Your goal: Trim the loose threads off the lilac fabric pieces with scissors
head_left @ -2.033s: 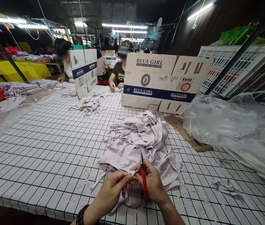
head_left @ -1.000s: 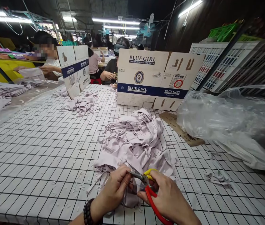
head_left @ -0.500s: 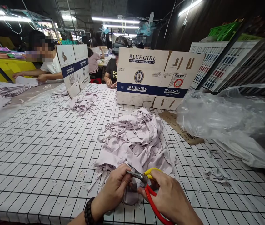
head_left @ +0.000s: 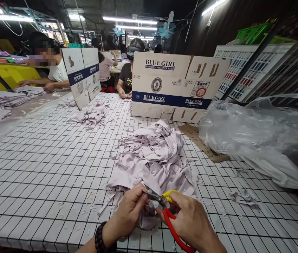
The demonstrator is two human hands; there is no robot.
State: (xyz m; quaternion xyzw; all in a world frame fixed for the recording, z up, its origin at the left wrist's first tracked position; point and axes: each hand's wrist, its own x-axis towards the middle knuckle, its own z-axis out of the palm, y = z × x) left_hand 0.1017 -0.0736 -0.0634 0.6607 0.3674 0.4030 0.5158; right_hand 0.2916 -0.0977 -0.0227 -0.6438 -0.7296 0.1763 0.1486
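Cloth heap (head_left: 149, 151) before us on our table (head_left: 46, 168)
Behind it we see a carton (head_left: 175, 84), with a bag (head_left: 257, 130) to our right.

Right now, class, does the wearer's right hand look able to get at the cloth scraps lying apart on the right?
Probably yes: only small snippets show on the tabletop between the right hand and the cloth scraps. But that hand holds the scissors, so its grip looks taken.

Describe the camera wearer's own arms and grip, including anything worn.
Left grip: a bare hand, with a dark, chunky wrist bracelet. Right grip: also a bare hand, with no bracelet showing. Neither is gloved, and no sleeve shows on the visible forearms.
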